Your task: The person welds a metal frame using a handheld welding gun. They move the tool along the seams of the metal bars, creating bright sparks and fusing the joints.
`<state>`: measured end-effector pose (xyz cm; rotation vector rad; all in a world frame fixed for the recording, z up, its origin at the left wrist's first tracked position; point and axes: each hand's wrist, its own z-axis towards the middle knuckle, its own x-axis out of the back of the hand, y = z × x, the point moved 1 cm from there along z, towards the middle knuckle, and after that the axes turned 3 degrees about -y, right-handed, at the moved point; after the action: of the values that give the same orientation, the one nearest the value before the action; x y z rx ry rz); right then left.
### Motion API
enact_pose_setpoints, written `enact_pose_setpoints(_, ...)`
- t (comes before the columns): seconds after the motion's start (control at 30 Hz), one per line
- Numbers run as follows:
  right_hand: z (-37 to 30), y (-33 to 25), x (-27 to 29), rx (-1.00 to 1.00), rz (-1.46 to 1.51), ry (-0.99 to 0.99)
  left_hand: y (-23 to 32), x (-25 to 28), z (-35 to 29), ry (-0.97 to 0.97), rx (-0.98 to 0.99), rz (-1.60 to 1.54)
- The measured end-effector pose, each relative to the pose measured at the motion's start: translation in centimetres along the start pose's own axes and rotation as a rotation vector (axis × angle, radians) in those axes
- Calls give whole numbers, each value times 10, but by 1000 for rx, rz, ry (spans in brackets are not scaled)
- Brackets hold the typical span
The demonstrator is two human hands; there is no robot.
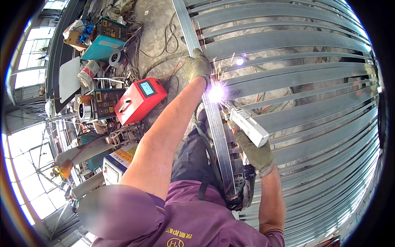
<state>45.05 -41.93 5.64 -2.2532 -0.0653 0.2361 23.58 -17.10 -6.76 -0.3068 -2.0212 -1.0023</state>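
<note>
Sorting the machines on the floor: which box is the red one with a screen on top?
The red box just left of the left hand's forearm; the teal box lies farther up, and the dark box beside it has no red casing.

Bright daylight from left windows (24, 78); weld arc (216, 93) glares white; fisheye bends edges.

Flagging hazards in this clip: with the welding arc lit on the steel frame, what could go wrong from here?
Sparks fly toward the left hand, which grips the steel upright just above the arc; its glove may scorch. The bare left forearm passes close to the arc and could be burned. The right hand holds the welding gun; a slip could drag the arc off the joint.
</note>
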Motion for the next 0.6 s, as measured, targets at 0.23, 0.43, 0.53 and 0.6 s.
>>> enact_pose_setpoints(0.23, 0, -1, 0, -55, 16, -4, 5, 4, -2, -24, 40, 3)
enact_pose_setpoints(0.43, 2, 2, 1, -55, 44, -5, 7, 5, 0, -55, 25, 32)
enact_pose_setpoints(0.53, 1, -1, 0, -60, 68, -8, 9, 5, -3, -48, 15, 2)
enact_pose_setpoints(0.6, 0, 1, 0, -73, 87, -2, 8, 4, -1, -53, 17, -37)
